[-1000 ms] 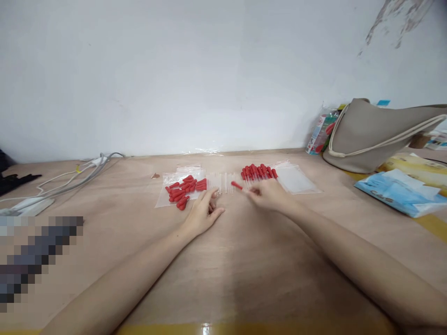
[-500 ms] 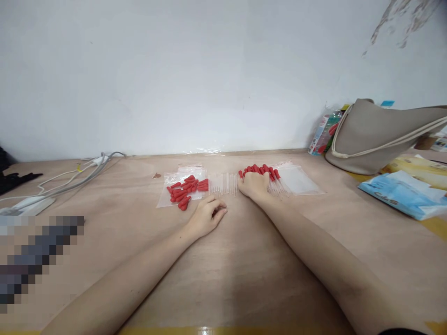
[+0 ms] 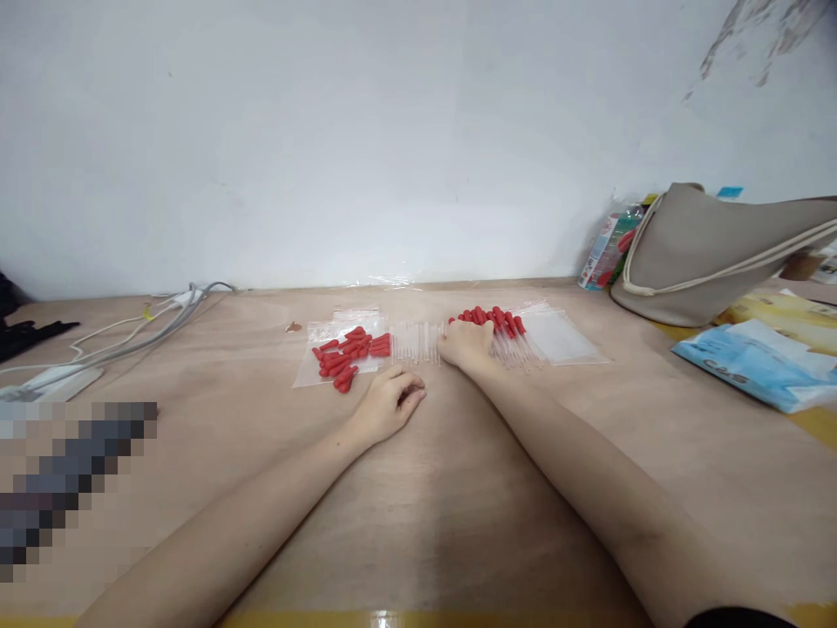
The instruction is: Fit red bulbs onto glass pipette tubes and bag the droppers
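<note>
My left hand (image 3: 385, 406) rests on the table with its fingers loosely curled, a gap between thumb and fingers and nothing seen in it. Just beyond it, loose red rubber bulbs (image 3: 353, 351) lie on a clear plastic bag (image 3: 307, 371). A row of thin clear pipette tubes (image 3: 418, 342) lies beside the bulbs, without red ends. My right hand (image 3: 466, 342) is closed at the right end of that row, knuckles up; its fingertips and anything they hold are hidden. Behind and right of it are droppers with red bulbs (image 3: 506, 323), laid side by side and partly covered by the hand.
An empty-looking clear bag (image 3: 568, 338) lies right of the droppers. Farther right are a blue tissue pack (image 3: 745, 362), a grey drawstring bag (image 3: 699, 262) and a plastic bottle (image 3: 605, 249). Cables (image 3: 157, 318) and a power strip (image 3: 62, 384) lie at left. The wall stands behind.
My right hand has shifted slightly left, toward the bare tubes, uncovering more of the red-bulbed droppers. My left hand has stayed in place.
</note>
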Motion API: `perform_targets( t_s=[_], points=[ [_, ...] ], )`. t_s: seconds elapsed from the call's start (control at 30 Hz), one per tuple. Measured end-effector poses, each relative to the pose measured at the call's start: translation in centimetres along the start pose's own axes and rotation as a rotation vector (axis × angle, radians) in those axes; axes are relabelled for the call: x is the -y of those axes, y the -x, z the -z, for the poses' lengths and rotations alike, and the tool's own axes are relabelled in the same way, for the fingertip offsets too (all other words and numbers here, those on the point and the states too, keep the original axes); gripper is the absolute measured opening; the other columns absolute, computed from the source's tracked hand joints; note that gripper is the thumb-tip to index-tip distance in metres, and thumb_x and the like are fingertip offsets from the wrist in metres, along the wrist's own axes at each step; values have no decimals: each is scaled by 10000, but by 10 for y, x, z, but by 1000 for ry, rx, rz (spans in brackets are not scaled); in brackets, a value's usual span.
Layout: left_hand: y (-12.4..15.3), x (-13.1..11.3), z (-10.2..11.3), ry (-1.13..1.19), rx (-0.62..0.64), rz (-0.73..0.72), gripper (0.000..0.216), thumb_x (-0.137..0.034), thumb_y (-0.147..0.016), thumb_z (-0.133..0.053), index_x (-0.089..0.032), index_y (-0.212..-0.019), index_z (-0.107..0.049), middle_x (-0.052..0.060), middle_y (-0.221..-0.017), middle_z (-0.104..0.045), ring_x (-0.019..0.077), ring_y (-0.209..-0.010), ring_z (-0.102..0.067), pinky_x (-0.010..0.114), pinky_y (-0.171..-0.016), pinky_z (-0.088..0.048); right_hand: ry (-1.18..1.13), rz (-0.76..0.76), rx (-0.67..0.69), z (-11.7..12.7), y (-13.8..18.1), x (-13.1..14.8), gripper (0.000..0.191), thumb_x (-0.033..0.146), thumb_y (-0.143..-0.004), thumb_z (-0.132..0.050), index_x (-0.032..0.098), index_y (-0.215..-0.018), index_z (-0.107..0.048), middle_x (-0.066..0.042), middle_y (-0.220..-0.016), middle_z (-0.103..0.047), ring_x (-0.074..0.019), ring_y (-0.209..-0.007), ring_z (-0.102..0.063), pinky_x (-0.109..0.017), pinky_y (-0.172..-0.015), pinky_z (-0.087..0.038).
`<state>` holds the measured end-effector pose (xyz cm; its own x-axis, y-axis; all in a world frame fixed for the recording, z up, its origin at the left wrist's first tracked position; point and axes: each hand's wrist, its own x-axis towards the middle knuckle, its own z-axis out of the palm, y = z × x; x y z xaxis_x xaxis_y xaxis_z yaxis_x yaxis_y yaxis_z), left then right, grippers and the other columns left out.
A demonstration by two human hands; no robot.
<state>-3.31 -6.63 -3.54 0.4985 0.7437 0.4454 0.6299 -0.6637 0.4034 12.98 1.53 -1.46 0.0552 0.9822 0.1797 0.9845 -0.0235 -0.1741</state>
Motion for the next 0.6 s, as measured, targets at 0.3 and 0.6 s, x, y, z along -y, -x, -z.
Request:
perform_targets(
  t_s=[0.3,0.6],
  points=[
    [3,3,13,-295,-7,-10,108,-215,-814,-500,-158,-873,-570,64,-884,-546,183,-822,-524,300,-731,-444,-47,-56,76,1,-5,8,241,279,-752,-454,150,-788,-654,-121,-809,-656,-231,-745,-591,-402,-781,-248],
    [6,13,54,-859,245,499,227,-173,-824,-422,-65,-1016,-475,177,-969,-509,275,-853,-546,343,-688,-426,-44,41,-179,-3,4,10,289,273,-809,-384,113,-800,-624,-131,-748,-646,-222,-691,-574,-375,-744,-217]
  ],
)
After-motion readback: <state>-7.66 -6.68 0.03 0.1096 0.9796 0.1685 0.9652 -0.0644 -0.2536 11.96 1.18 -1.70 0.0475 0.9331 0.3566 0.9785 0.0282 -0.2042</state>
